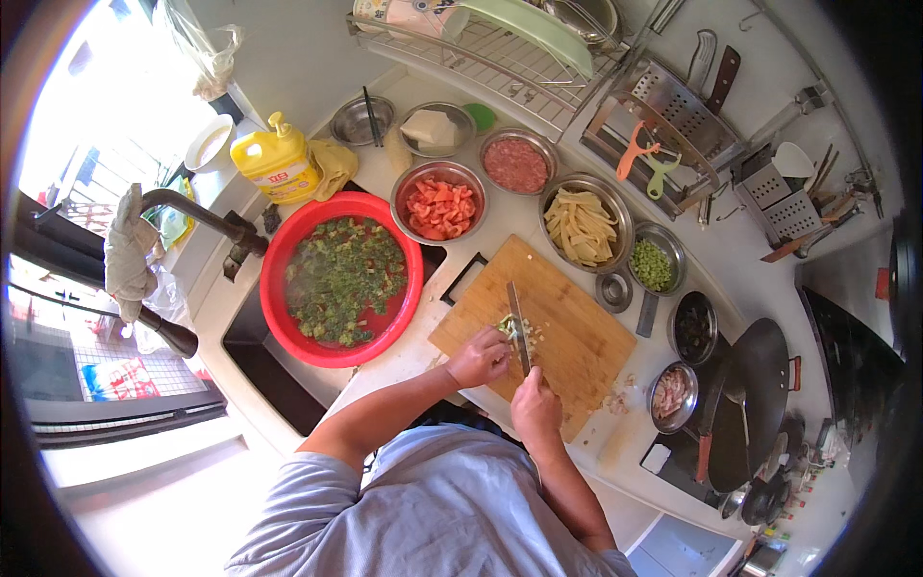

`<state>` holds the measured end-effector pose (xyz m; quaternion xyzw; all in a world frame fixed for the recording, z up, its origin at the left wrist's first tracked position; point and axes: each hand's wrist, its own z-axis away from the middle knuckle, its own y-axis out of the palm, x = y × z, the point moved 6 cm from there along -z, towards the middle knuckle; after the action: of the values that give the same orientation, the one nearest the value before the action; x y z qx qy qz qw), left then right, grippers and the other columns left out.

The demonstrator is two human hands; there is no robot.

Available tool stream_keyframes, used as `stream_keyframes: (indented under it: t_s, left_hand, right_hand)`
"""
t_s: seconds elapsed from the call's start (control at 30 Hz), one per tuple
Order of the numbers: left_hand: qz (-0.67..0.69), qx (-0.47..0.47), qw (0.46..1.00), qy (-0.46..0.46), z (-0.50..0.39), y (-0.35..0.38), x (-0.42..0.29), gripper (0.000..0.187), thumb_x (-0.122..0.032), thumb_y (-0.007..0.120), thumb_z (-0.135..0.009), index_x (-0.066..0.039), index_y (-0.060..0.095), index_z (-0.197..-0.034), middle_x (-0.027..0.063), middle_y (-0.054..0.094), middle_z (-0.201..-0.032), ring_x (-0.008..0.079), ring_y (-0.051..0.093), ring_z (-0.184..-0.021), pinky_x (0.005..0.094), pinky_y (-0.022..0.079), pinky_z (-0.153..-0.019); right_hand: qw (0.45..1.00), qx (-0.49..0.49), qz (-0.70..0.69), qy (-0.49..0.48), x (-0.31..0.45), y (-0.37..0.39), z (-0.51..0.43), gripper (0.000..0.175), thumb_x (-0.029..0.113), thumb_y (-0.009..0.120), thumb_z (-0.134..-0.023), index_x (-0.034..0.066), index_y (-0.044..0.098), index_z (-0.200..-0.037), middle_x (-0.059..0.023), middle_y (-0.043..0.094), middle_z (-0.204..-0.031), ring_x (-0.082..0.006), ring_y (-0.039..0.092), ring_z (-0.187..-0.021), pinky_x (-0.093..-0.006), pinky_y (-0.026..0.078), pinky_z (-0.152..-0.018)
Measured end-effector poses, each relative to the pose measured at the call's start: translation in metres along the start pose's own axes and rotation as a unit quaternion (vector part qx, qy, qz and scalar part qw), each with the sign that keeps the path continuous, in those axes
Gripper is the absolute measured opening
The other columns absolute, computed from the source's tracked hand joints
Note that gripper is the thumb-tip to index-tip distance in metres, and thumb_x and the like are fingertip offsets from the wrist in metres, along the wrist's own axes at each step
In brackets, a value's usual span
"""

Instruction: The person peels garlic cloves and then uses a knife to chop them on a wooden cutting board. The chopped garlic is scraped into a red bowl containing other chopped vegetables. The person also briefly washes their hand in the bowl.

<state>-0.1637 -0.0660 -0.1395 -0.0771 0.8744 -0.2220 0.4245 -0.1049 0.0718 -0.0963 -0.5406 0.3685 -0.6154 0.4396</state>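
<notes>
My right hand (536, 407) grips the handle of a kitchen knife (518, 328), its blade over a wooden cutting board (577, 346). Just left of the blade, the bent fingers of my left hand (482, 357) press on a bunch of pale green stalks (508, 326), perhaps scallion. Small chopped pieces (533, 335) lie on the board to the blade's right. Behind the board stand metal bowls with cut tomato (440, 209), ground meat (515, 164) and pale strips (580, 227). Diced green vegetable (650, 265) fills a smaller handled pan.
A red basin (412, 317) with broccoli pieces in water sits over the sink (277, 375) at left, near the faucet (195, 213). Behind it is a yellow jug (276, 162). A wok (757, 389) and a bowl of sliced meat (673, 397) stand at right. A dish rack (505, 79) is above.
</notes>
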Motion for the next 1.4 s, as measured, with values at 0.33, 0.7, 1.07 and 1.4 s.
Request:
stream_keyframes:
  t_s: [0.33, 0.7, 1.07, 1.4]
  left_hand:
    - [-0.014, 0.011, 1.000, -0.008, 0.011, -0.003, 0.008, 0.013, -0.003, 0.074, -0.078, -0.001, 0.065, -0.088, 0.0147, 0.062, -0.096, 0.0326, 0.063, -0.090, 0.0398, 0.054, -0.078]
    - [-0.069, 0.000, 0.997, -0.018, 0.011, 0.001, 0.011, 0.015, -0.005, 0.074, -0.079, 0.000, 0.070, -0.092, 0.0149, 0.066, -0.094, 0.0324, 0.065, -0.090, 0.0402, 0.055, -0.081]
    - [-0.081, 0.002, 0.997, -0.002, 0.008, -0.001, 0.005, 0.015, -0.004, 0.075, -0.078, 0.002, 0.071, -0.092, 0.0155, 0.068, -0.094, 0.0320, 0.066, -0.090, 0.0398, 0.056, -0.081]
    - [-0.061, -0.009, 0.995, -0.081, 0.021, -0.015, 0.001, 0.019, -0.008, 0.076, -0.080, -0.001, 0.069, -0.096, 0.0154, 0.066, -0.100, 0.0332, 0.065, -0.093, 0.0401, 0.055, -0.081]
  right_hand:
    - [0.999, -0.016, 0.024, -0.031, 0.005, 0.006, 0.001, 0.022, 0.018, 0.053, -0.093, 0.0029, 0.050, -0.110, -0.0205, 0.067, -0.086, -0.0408, 0.068, -0.068, -0.0511, 0.056, -0.059]
    - [1.000, 0.009, -0.020, -0.005, 0.010, -0.002, 0.004, 0.020, 0.016, 0.052, -0.094, 0.0023, 0.048, -0.109, -0.0233, 0.068, -0.086, -0.0445, 0.067, -0.071, -0.0538, 0.055, -0.063]
    - [0.999, 0.014, -0.029, -0.003, 0.006, 0.000, -0.001, 0.027, 0.015, 0.052, -0.093, -0.0002, 0.049, -0.116, -0.0241, 0.068, -0.089, -0.0450, 0.067, -0.073, -0.0547, 0.054, -0.064]
    - [0.999, -0.019, -0.035, -0.010, 0.002, -0.003, 0.001, 0.025, 0.015, 0.053, -0.093, 0.0005, 0.050, -0.113, -0.0239, 0.068, -0.088, -0.0443, 0.067, -0.072, -0.0542, 0.055, -0.064]
